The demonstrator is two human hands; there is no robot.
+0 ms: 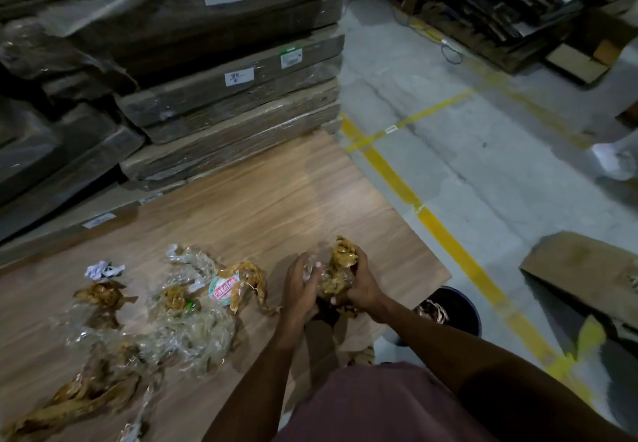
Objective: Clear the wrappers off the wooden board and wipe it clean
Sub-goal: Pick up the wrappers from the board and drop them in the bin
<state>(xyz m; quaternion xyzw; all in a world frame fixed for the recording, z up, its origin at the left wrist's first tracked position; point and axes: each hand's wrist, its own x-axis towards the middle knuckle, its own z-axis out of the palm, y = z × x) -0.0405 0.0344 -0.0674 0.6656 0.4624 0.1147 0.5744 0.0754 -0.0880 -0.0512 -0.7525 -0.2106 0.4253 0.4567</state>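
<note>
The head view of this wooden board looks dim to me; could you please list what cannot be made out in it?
- Bundle of wrappers: its middle is covered by the left hand and right hand.
- Dark bin: the wooden board corner and right forearm cover part of it; its contents are too dark to identify.
- Labels on the stacked cartons: text too small and blurred.
- Wrappers at bottom left: smeared and cut by the frame edge.

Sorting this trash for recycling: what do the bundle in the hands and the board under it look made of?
Wrapper bundle: seemingly thin clear plastic film mixed with brown tape; it is glossy and crinkled. Wooden board: likely laminate or veneer, given its smooth, faintly shiny printed-looking grain.
</note>
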